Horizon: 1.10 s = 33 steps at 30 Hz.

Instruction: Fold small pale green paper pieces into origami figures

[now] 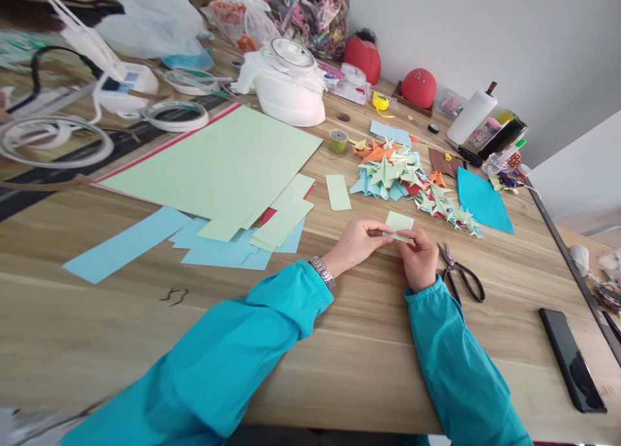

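Green paper slip point(400, 221), pinched by left hand point(356, 244) and right hand point(419, 259) well inside the right edge of the worktop point(352, 368), seemed light, easily creased, best gripped at its margins.

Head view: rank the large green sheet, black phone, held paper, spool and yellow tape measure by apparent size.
1. Large green sheet
2. Black phone
3. Held paper, partly covered
4. Spool and yellow tape measure: too alike to rank

left hand point(353, 242): fingers point(377, 226) pinched | right hand point(419, 261): fingers pinched, near left's | forearms point(228, 349) (both sleeved): angled inward
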{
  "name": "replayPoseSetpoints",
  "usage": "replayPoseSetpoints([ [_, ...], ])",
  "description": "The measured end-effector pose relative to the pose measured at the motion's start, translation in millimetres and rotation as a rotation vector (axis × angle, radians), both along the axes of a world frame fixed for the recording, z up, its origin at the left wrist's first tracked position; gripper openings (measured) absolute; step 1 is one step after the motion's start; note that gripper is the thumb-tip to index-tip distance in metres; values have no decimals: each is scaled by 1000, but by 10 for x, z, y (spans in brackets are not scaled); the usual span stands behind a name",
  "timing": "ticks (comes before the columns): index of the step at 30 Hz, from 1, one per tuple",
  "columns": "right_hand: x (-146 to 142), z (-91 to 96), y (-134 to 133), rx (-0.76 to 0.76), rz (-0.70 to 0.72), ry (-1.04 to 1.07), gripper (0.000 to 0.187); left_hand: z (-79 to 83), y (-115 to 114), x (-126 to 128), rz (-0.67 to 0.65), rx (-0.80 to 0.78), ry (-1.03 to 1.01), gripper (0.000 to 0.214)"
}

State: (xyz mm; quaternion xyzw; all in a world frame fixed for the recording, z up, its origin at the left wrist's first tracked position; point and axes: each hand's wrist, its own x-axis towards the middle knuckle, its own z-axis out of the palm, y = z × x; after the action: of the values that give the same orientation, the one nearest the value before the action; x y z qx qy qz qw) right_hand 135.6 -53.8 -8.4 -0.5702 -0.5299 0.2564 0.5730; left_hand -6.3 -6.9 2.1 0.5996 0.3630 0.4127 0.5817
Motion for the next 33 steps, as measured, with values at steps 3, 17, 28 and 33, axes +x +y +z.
replayPoseSetpoints([
  [3, 0, -5, 1, -19, -3, 51, 18, 38, -11, -8, 20, 20, -19, 14],
  [17, 11, 7, 38, -40, -79, 224, 21, 76, -40, -5, 44, 52, 82, 12],
  [28, 22, 14, 49, -26, -53, 302, 18, 77, -22, 13, -70, -253, -221, 27],
  [33, 6, 26, 47, -54, -81, 322, 20, 45, -1, 25, -129, -223, -240, 23],
])
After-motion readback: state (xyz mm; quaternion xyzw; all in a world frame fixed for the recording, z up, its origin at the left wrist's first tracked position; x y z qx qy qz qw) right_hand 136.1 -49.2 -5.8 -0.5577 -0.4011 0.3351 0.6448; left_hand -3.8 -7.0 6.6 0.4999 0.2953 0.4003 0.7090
